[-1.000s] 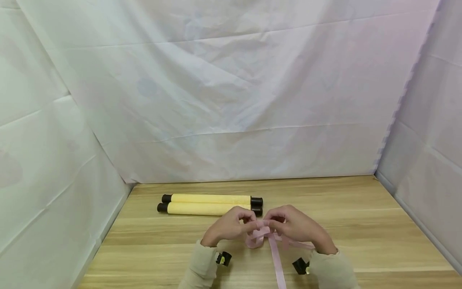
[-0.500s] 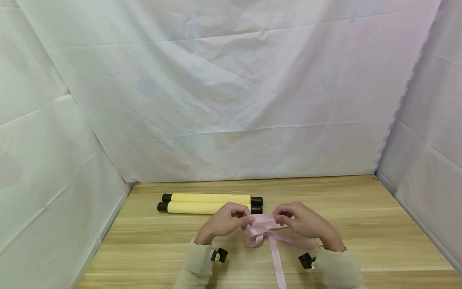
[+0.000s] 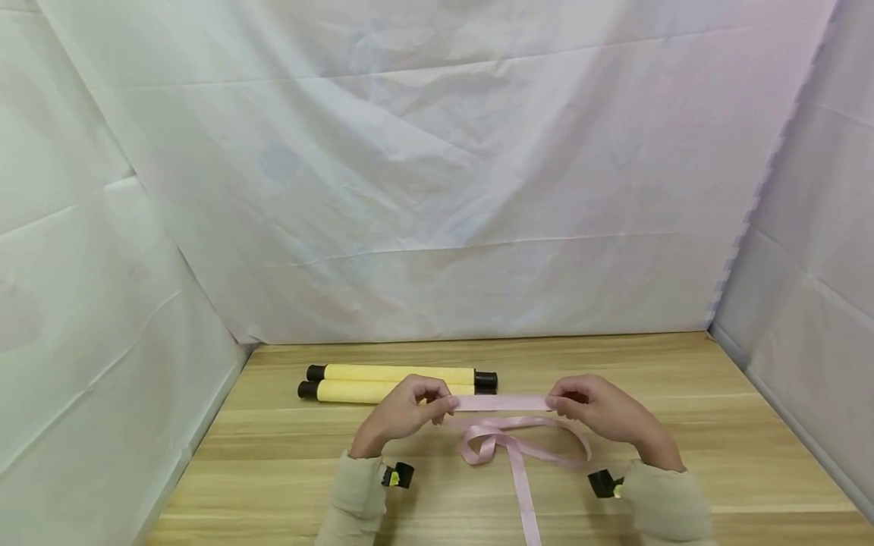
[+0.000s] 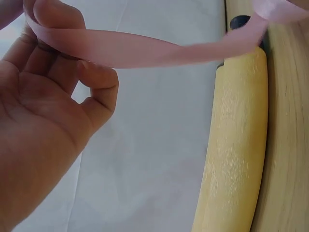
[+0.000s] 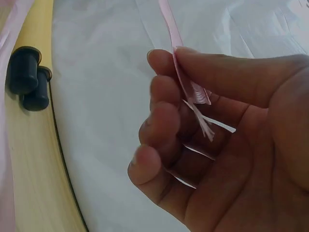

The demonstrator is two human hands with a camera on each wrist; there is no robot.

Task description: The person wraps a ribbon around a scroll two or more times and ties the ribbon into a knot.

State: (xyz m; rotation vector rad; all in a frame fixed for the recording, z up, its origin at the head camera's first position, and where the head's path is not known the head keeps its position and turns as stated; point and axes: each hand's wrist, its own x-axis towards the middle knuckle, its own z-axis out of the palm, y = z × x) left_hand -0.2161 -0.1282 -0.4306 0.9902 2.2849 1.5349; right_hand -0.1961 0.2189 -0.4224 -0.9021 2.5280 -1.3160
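A pink satin ribbon [image 3: 501, 403] is stretched straight and level between both hands, above the table. My left hand [image 3: 407, 409] pinches it between thumb and fingers at one side. My right hand [image 3: 611, 413] pinches the other side; the right wrist view shows a frayed ribbon end [image 5: 205, 128] poking past the thumb and forefinger. Beneath the stretched part, the rest of the ribbon [image 3: 522, 493] lies loosely looped on the wood, one tail running to the near edge of view. In the left wrist view the ribbon [image 4: 130, 47] passes over the fingers and trails off right.
Two yellow rolls [image 3: 396, 391] with black end caps [image 5: 24, 70] lie side by side behind my left hand, partly hidden by it. White cloth [image 3: 444, 189] hangs behind and at both sides of the wooden table [image 3: 683, 425].
My hands have moved apart, left hand leftward and right hand rightward, and slightly away from me. The ribbon between them went from bunched to stretched straight. The yellow rolls have not moved.
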